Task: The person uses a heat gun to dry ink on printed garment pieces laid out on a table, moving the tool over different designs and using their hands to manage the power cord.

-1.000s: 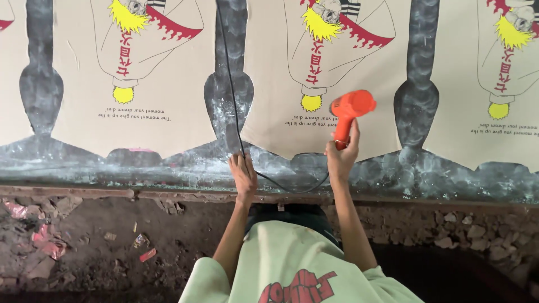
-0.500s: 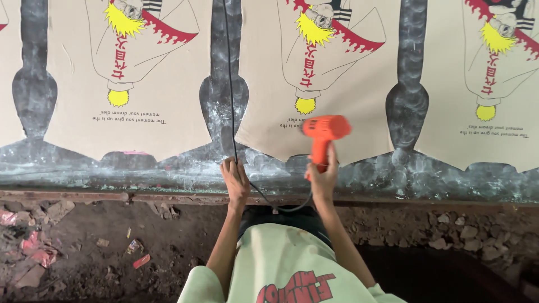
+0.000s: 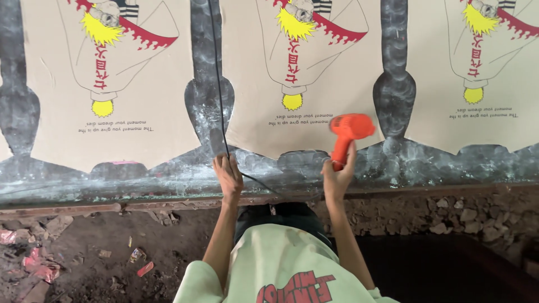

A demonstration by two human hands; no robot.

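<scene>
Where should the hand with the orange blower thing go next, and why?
Probably a little forward, over the printed picture. The right hand holds the orange heat gun upright at the bottom edge of the middle tan panel, with its nozzle blurred. The left hand rests on the grey table by the black cord.

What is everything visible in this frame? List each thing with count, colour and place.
printed garment pieces: three in full plus one at the left edge, tan with yellow, red and black figure prints, laid side by side on the table
print table: one, dark grey with pale streaks, across the upper frame
heat gun: one, orange, over the middle piece's lower right edge
cable: one, black, running down the table under the left hand
ground scraps: several, red and pale, bottom left on the dirt
left hand: flat on the table edge, on the cable
right hand: gripping the heat gun's handle
</scene>
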